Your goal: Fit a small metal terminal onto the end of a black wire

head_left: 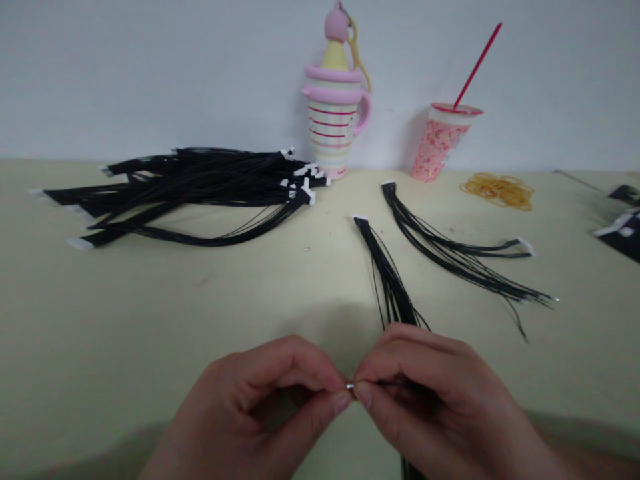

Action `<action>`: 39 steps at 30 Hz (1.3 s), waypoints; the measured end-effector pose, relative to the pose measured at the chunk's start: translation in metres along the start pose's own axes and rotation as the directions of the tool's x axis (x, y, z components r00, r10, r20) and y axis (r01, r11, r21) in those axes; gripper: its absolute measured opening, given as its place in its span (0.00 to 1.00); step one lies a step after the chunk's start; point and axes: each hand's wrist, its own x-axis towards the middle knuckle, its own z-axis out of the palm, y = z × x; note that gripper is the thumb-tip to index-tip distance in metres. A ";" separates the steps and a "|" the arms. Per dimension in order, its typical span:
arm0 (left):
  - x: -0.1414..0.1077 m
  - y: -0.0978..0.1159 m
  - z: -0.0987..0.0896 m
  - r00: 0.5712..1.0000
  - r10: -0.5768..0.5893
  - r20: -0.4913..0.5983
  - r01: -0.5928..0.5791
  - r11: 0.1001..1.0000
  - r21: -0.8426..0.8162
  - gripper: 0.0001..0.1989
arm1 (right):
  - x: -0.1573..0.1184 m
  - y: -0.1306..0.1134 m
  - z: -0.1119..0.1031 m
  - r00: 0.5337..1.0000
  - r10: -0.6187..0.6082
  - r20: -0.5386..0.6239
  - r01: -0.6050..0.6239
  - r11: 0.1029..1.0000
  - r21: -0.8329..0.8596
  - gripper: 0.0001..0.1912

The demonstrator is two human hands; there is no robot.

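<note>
At the bottom centre, my left hand (265,407) and my right hand (435,400) meet fingertip to fingertip, both closed in a pinch. Between them shows a tiny shiny metal tip (349,386), too small to make out fully. A thin black wire runs from it back into my right hand's fingers. Beneath that hand passes a black wire bundle (387,277) with a white connector (360,217) at its far end; my right hand hides its middle. A second black wire bundle (450,257) lies to the right, its near wires fanned out loose.
A large pile of black wire bundles (200,183) with white connectors lies at the left. Along the wall stand a pink-and-white cup (333,120) and a tilted pink tumbler (440,147) with a red straw. Rubber bands (499,191) and blurred black pieces (625,230) are at the right.
</note>
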 end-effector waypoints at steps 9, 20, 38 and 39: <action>0.002 -0.005 -0.002 0.986 0.166 0.010 -0.166 0.985 0.047 0.06 | 0.003 -0.004 -0.005 0.987 0.158 -0.015 -0.151 0.964 0.218 0.08; 0.001 -0.010 -0.004 0.935 0.329 0.129 -0.347 0.925 0.155 0.10 | -0.001 -0.002 -0.004 0.994 0.108 -0.014 -0.106 0.987 0.117 0.09; 0.002 -0.001 -0.005 0.969 0.188 0.160 -0.220 0.952 0.214 0.05 | -0.002 -0.003 -0.004 0.989 0.106 0.100 -0.107 0.994 0.006 0.10; 0.002 -0.001 -0.005 0.969 0.180 0.167 -0.214 0.951 0.221 0.06 | -0.002 -0.002 -0.004 0.989 0.104 0.102 -0.105 0.994 0.004 0.10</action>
